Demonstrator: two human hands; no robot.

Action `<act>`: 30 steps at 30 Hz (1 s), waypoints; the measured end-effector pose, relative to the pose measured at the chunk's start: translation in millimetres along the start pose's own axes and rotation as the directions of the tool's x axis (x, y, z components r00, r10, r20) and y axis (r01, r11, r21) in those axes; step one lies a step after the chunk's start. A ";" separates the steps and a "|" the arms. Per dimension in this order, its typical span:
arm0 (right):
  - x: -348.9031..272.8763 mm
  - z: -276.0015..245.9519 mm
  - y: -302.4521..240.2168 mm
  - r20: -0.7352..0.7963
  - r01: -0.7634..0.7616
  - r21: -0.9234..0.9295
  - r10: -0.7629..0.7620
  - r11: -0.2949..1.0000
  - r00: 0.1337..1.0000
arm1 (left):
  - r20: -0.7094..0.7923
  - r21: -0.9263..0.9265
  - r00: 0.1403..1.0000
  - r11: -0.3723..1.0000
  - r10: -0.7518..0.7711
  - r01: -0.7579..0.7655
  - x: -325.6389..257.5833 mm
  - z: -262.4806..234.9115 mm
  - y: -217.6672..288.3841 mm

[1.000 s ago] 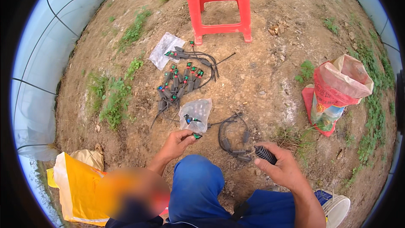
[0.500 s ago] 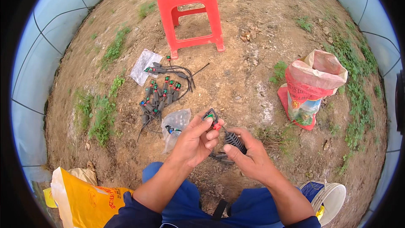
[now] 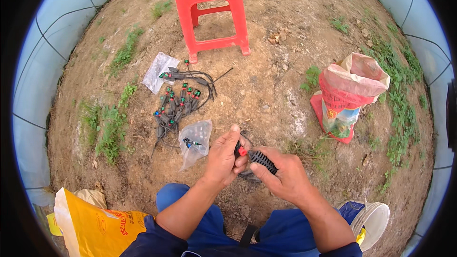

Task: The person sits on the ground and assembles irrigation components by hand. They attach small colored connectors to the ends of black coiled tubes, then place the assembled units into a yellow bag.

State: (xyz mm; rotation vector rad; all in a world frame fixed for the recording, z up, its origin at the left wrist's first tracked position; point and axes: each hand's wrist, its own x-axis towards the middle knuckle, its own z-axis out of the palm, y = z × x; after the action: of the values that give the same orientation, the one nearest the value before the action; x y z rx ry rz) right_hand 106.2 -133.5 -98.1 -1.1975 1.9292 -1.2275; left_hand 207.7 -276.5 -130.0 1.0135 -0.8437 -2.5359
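Seen from above, a person sits or crouches over bare soil, both hands meeting in front of the knees. The left hand (image 3: 222,161) is curled with its thumb pointing up, its fingers gripping a small black-and-red fitting (image 3: 242,152); most of the fitting is hidden in the palm, and only its red end and a dark edge show. The right hand (image 3: 284,173) pinches a black ribbed piece (image 3: 263,160) between thumb and fingers, its narrow end aimed at the red end. Whether the two parts touch cannot be made out. Below the ribbed piece, more grey ribbed parts (image 3: 249,176) lie on the ground, largely covered by the hands.

Left of the hands sits a clear plastic bag (image 3: 195,143), its small dark contents blurred by the film. Beyond it is a pile of ribbed assemblies (image 3: 177,107) with green and red tips, too tangled to count. A second clear bag (image 3: 159,73) lies farther off, near a red stool (image 3: 212,44) whose top is cut by the upper edge. An open sack (image 3: 350,93) stands to the right. A yellow bag (image 3: 102,223) and a white bucket (image 3: 376,225) fill the lower corners.
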 end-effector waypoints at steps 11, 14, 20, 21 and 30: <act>1.3 9.0 -5.3 -0.018 0.028 -0.217 -0.033 0.976 0.999 | -0.094 0.307 0.915 0.885 0.393 -0.349 7.6 -0.4 -8.2; 1.2 11.3 -2.8 -0.030 0.041 -0.211 -0.048 0.977 0.998 | -0.086 0.344 0.912 0.872 0.400 -0.349 8.4 -1.1 -5.9; 2.5 10.7 -3.9 -0.039 0.071 -0.265 -0.084 0.962 0.996 | -0.046 0.427 0.890 0.814 0.454 -0.393 8.2 -1.5 -4.9; 2.5 10.3 -4.2 -0.038 0.071 -0.276 -0.085 0.959 0.996 | -0.042 0.425 0.900 0.823 0.433 -0.376 7.5 -1.5 -3.9; 2.1 12.0 -3.8 -0.031 0.119 -0.432 -0.146 0.894 0.989 | -0.017 0.496 0.876 0.764 0.483 -0.412 10.6 2.0 -5.5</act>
State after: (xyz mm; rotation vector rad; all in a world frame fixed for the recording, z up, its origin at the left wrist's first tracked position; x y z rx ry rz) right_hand 116.4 -141.0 -99.8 -1.5483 2.2745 -0.9345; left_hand 198.6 -276.1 -137.8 0.9590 -1.5148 -1.8573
